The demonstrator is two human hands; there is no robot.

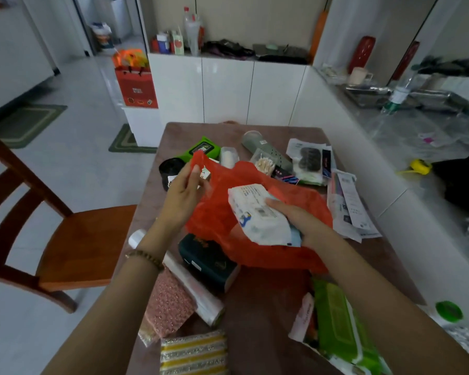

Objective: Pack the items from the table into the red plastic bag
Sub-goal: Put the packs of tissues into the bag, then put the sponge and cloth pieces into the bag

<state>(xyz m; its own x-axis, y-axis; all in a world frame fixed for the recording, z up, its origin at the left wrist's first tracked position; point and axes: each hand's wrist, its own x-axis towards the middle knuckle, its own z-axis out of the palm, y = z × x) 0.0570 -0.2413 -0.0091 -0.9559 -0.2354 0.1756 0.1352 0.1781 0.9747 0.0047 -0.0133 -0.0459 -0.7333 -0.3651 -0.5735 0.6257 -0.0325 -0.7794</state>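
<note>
Presently logged, largest first, as I read it off the head camera:

Table (255, 299): brown top, cluttered on every side; I count the bag at its middle.

Red plastic bag (255, 212): crumpled and lying over the table's centre, one handle lifted at the upper left, its lower edge draped over the dark teal box.

Green wipes pack (341, 328): flat at the near right corner, well apart from both hands.

White wipes pack (257, 212): held over the bag, above the red plastic; fingers wrap its right edge from beneath, thumb side toward me.

Dark teal box (206, 258): near centre, partly under the bag.

Clear film roll (192, 290): lying diagonally, just left of the teal box, beside a pink dotted pouch (168, 304).

Striped sponge (194, 353): yellow and white, at the near edge.

Left hand (183, 196): fingers pinched on the bag's handle, raising it; a bead bracelet (144, 257) sits on the wrist.

Right hand (301, 220): closed around the white wipes pack, resting against the bag's plastic.

Black roll (169, 169): behind the left hand, on the table.

Cotton swab box (264, 162): clear, just beyond the bag's far edge.
</note>
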